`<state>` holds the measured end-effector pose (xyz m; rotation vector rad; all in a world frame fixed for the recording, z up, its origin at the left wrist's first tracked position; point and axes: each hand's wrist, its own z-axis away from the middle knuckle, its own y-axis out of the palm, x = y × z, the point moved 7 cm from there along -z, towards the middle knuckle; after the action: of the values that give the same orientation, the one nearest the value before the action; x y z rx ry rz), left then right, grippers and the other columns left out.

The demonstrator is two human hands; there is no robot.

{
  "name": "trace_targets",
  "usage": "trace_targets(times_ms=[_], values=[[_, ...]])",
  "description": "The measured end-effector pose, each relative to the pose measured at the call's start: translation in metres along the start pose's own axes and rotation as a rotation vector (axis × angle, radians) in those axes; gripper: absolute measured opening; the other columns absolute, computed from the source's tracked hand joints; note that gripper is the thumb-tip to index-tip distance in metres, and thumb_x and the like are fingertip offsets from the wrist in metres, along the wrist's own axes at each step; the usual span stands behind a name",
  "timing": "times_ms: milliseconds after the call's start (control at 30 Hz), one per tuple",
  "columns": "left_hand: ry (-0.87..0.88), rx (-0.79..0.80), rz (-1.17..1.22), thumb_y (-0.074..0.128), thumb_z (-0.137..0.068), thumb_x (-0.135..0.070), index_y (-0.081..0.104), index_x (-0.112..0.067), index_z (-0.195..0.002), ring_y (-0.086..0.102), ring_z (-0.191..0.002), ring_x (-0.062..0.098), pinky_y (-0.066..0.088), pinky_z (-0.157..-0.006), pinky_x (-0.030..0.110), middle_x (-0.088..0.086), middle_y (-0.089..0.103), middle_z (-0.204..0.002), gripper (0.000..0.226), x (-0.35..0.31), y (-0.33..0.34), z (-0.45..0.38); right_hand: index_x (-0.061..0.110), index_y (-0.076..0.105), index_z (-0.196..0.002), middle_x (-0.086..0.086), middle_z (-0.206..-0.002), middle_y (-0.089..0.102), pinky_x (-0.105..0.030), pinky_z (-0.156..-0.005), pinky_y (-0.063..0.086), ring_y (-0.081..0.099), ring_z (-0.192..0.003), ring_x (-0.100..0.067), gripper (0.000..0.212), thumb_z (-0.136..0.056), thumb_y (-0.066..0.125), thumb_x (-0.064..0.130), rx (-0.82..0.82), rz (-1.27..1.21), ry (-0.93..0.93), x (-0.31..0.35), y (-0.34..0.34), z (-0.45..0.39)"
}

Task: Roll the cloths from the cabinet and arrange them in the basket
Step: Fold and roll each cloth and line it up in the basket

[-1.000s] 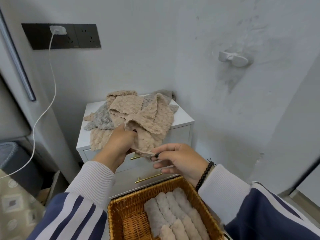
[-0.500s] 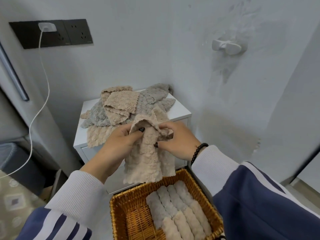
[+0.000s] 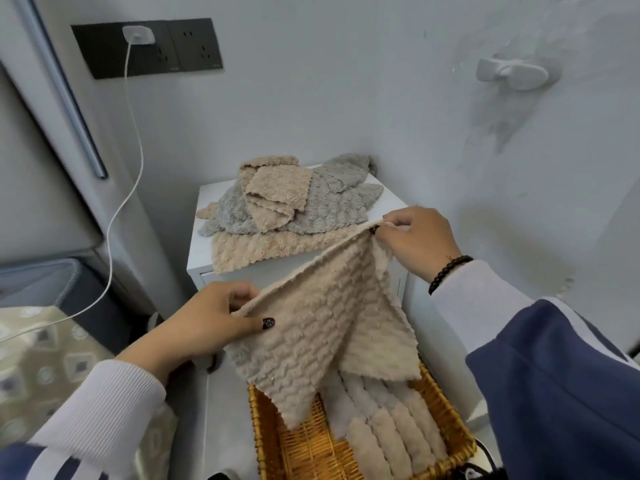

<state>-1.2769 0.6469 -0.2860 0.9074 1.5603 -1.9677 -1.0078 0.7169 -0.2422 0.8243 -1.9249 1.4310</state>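
Hands [image 3: 414,244] stretch beige cloth [image 3: 325,327] edge diagonally, up-right.

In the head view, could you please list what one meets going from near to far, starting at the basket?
Wicker basket → beige cloth held by left hand and right hand → cloth pile → white cabinet → wall sockets.

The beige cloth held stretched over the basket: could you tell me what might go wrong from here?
1. The left hand and right hand only pinch the beige cloth at its top edge; a slip could drop it unrolled onto the rolled cloths in the basket.
2. Its hanging corner dangles by the basket rim and may snag on the wicker.
3. The cloth pile overhangs the cabinet front; a brush might pull pieces off.
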Motion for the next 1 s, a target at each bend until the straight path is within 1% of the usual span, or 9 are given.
trace_targets(times_ms=[100, 200, 300, 433, 500, 633, 733, 833, 1000], values=[[-0.036, -0.105, 0.014, 0.075, -0.082, -0.015, 0.072, -0.02, -0.084, 0.067, -0.079, 0.015, 0.054, -0.077, 0.031, 0.001, 0.073, -0.08, 0.007, 0.007, -0.016, 0.002, -0.01, 0.063, -0.08, -0.016, -0.064, 0.051, -0.027, -0.058, 0.038, 0.045, -0.061, -0.024, 0.024, -0.076, 0.057, 0.014, -0.052, -0.031, 0.079, -0.013, -0.01, -0.003], [-0.134, -0.176, 0.246, 0.065, -0.086, 0.003, 0.066, -0.009, -0.084, 0.065, -0.064, 0.008, 0.058, -0.065, 0.023, -0.003, 0.068, -0.062, 0.012, 0.014, -0.02, 0.001, -0.008, 0.066, -0.085, -0.024, -0.079, 0.064, -0.031, -0.054, 0.058, 0.064, -0.069, -0.034, 0.022, -0.08, 0.057, 0.012, -0.041, -0.092, 0.153, -0.021, -0.014, 0.001], [-0.152, -0.219, 0.358, 0.065, -0.089, -0.006, 0.067, -0.008, -0.088, 0.061, -0.055, 0.003, 0.053, -0.056, 0.019, -0.007, 0.065, -0.059, 0.004, 0.009, -0.02, -0.002, 0.009, 0.065, -0.094, -0.007, -0.091, 0.061, -0.027, -0.048, 0.056, 0.063, -0.07, -0.02, 0.014, -0.084, 0.056, 0.011, 0.012, -0.089, 0.198, -0.02, -0.009, 0.009], [-0.174, -0.283, 0.513, 0.06, -0.094, -0.018, 0.062, -0.01, -0.072, 0.055, -0.045, 0.005, 0.048, -0.048, 0.019, -0.004, 0.059, -0.052, 0.024, -0.001, -0.014, -0.011, 0.022, 0.06, -0.094, -0.008, -0.072, 0.06, -0.042, -0.057, 0.059, 0.058, -0.061, -0.023, 0.019, -0.084, 0.052, 0.008, 0.082, -0.066, 0.136, -0.007, -0.005, 0.019], [-0.196, -0.31, 0.588, 0.059, -0.095, -0.021, 0.061, -0.012, -0.072, 0.052, -0.041, 0.006, 0.046, -0.044, 0.018, -0.006, 0.056, -0.049, 0.025, -0.006, -0.01, -0.014, 0.019, 0.058, -0.087, -0.006, -0.065, 0.055, -0.04, -0.053, 0.059, 0.053, -0.054, -0.02, 0.015, -0.087, 0.048, 0.008, 0.113, -0.108, 0.119, 0.001, -0.005, 0.025], [-0.195, -0.319, 0.674, 0.058, -0.095, -0.022, 0.064, -0.01, -0.074, 0.055, -0.044, 0.01, 0.048, -0.055, 0.027, -0.002, 0.06, -0.056, 0.024, -0.016, 0.0, -0.023, 0.011, 0.059, -0.076, -0.002, -0.075, 0.052, -0.044, -0.062, 0.06, 0.055, -0.042, -0.012, 0.022, -0.091, 0.044, 0.004, 0.26, -0.247, 0.189, 0.01, 0.004, 0.034], [-0.171, -0.325, 0.675, 0.06, -0.093, -0.019, 0.065, 0.0, -0.08, 0.055, -0.059, 0.021, 0.048, -0.06, 0.031, 0.011, 0.06, -0.073, 0.024, -0.023, 0.005, -0.03, 0.008, 0.065, -0.087, -0.009, -0.095, 0.058, -0.034, -0.06, 0.061, 0.067, -0.063, -0.016, 0.032, -0.088, 0.037, -0.008, 0.474, -0.411, 0.269, 0.016, 0.018, 0.043], [-0.119, -0.307, 0.626, 0.062, -0.092, -0.02, 0.067, 0.009, -0.093, 0.056, -0.072, 0.024, 0.049, -0.062, 0.031, 0.016, 0.063, -0.083, 0.03, -0.031, 0.01, -0.031, 0.01, 0.063, -0.103, -0.005, -0.093, 0.065, -0.029, -0.062, 0.06, 0.073, -0.083, -0.017, 0.031, -0.09, 0.042, -0.009, 0.631, -0.348, 0.173, 0.023, 0.027, 0.051], [-0.049, -0.262, 0.584, 0.061, -0.093, -0.018, 0.073, -0.009, -0.079, 0.061, -0.069, 0.015, 0.051, -0.065, 0.027, 0.008, 0.071, -0.08, 0.021, -0.042, 0.018, -0.034, 0.017, 0.07, -0.085, 0.0, -0.075, 0.072, -0.02, -0.065, 0.053, 0.068, -0.07, -0.007, 0.004, -0.085, 0.068, 0.014, 0.429, -0.027, -0.144, 0.033, 0.018, 0.045]])
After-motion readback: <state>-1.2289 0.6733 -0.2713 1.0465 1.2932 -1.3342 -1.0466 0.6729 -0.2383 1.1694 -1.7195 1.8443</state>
